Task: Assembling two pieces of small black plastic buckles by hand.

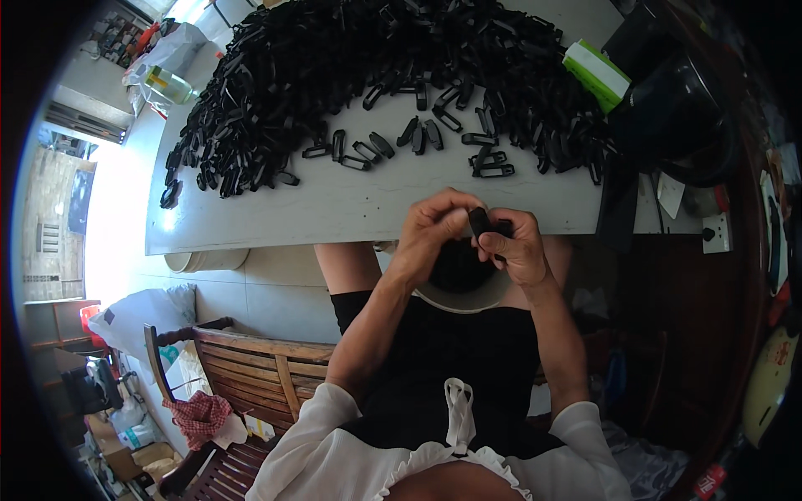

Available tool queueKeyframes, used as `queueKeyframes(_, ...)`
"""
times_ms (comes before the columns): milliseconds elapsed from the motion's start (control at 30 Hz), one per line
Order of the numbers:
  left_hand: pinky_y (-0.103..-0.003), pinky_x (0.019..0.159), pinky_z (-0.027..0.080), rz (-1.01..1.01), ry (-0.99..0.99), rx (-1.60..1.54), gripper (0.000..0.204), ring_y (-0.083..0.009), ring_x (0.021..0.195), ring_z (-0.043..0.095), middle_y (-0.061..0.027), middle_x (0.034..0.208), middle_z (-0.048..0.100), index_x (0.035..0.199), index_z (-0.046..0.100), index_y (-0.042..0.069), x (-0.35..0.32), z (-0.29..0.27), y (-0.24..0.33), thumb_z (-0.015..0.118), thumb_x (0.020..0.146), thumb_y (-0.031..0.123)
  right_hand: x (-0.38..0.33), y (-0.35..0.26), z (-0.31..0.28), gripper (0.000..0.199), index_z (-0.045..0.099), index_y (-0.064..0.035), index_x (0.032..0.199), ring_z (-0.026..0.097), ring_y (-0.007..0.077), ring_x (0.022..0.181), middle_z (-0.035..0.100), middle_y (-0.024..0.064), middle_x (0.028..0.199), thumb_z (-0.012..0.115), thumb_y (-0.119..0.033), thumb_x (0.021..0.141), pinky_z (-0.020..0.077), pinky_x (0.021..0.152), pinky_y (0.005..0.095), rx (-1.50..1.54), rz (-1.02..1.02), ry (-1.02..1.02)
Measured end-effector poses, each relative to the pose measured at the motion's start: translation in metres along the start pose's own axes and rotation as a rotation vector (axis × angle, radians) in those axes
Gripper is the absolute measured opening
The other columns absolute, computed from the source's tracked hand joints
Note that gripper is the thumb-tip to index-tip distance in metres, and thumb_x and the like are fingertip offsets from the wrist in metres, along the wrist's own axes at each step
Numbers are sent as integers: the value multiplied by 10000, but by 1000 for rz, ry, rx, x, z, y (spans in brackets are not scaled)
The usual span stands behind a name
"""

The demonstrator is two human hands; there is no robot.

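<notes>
Both my hands meet over my lap at the near edge of a white table. My left hand and my right hand pinch one small black plastic piece between their fingertips. Below my hands a shallow pale bowl rests on my lap with dark pieces in it. A big heap of similar black plastic pieces covers the far part of the table. Several loose pieces lie scattered between the heap and me.
A green and white box and a black rounded container sit at the table's right. A clear bottle lies at the far left. A wooden bench with a red checked cloth stands at my lower left.
</notes>
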State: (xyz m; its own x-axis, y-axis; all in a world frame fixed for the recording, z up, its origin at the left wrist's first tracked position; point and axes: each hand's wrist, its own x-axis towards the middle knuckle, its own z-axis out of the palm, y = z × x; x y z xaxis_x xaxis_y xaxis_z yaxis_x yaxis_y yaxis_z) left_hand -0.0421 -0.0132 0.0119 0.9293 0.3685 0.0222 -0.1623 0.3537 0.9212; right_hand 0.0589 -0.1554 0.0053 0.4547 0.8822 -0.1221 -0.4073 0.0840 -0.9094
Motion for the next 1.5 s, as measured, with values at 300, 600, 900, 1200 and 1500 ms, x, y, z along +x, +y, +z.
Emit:
queueKeyframes(300, -325, 699, 383, 666, 238, 1686, 321, -231, 806, 471, -83, 825, 486, 962, 685, 135, 79, -42, 24, 537, 707, 8, -29, 24, 4, 367, 600, 21, 882, 566, 199, 584, 632, 135, 736, 783, -250, 716, 470, 598, 307, -1182, 59, 80)
queueKeyframes(600, -343, 693, 415, 645, 31, 1481, 60, -253, 805, 523, -82, 846, 564, 803, 612, 50, 99, -41, 21, 596, 753, 19, -30, 6, -11, 156, 542, -14, 848, 517, 64, 560, 562, 25, 695, 681, -75, 813, 432, 519, 188, 44, 158, -23)
queueKeyframes(900, -202, 525, 373, -131, 112, 11, 131, -98, 575, 479, -107, 810, 620, 917, 545, 55, 49, -8, 17, 441, 953, 126, -12, -8, -12, 198, 566, -13, 897, 495, 54, 480, 628, 101, 784, 710, -114, 805, 389, 408, 157, 272, 18, 11)
queueKeyframes(1200, -166, 471, 282, -279, 87, -225, 96, -33, 567, 430, -2, 719, 565, 943, 602, 54, 8, 2, -6, 599, 889, 134, 1, -1, -1, 228, 480, -73, 870, 432, 35, 487, 584, 36, 746, 693, -145, 832, 348, 404, 156, 209, -119, 235)
queueKeyframes(1500, -169, 430, 277, -378, 79, -173, 85, -45, 492, 426, -4, 655, 539, 873, 605, 40, 7, 19, -12, 618, 862, 124, 6, 3, 0, 287, 492, -40, 928, 444, 26, 507, 496, -30, 655, 698, -221, 842, 336, 420, 174, -165, -300, 231)
